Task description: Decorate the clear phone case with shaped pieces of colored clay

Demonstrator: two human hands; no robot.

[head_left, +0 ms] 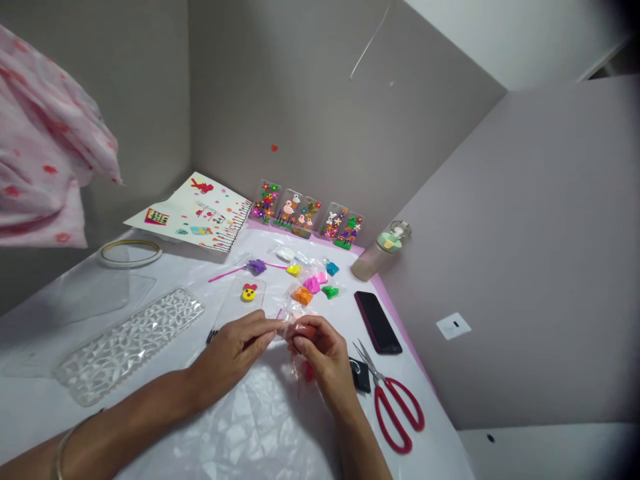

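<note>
Above the table's near middle, my right hand (327, 363) pinches a clear plastic packet (303, 331) of reddish modelling clay between thumb and fingers. My left hand (240, 343) meets it from the left, index finger and thumb closed at the packet's edge. Beneath my right hand, a bright red lump (309, 372) shows partly through clear film. Just beyond my hands lies a clear panel (233, 300) bearing a yellow clay face (249, 293) with a red top. Small packets of orange clay (303, 295), pink clay (313, 285), green clay (330, 292) and purple clay (257, 267) lie behind.
Red-handled scissors (393, 407), a black item (360, 375) and a phone (377, 323) lie at right. A bottle (373, 257) stands against the wall. Decorated clear cases (295, 208) lean at the back. A textured clear tray (133, 343) and white ring (131, 261) are left.
</note>
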